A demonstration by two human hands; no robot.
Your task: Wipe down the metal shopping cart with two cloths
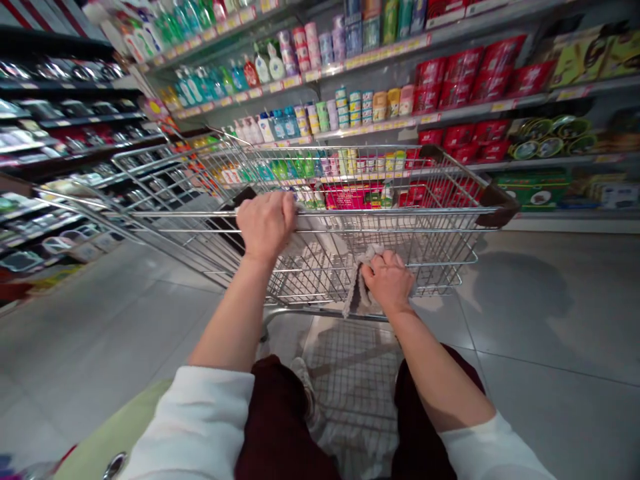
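Note:
A metal shopping cart [430, 267] stands sideways in front of me, its wire basket spanning the middle of the view. My left hand [267, 223] is closed over the top rail on the near side. Lower down and to the right, my right hand [390, 277] holds a crumpled light grey cloth [356, 293] against the wire side. Part of the cloth hangs below the fingers. A dark brown plastic corner piece [500, 203] caps the right end of the basket.
Beyond the cart, a shelf [375, 57] carries bottles, tubs and red packages [465, 73]. Another shelf rack [65, 120] stands at the left. Grey tiled floor [560, 320] lies around the cart. A pale green bag [110, 433] is at my lower left.

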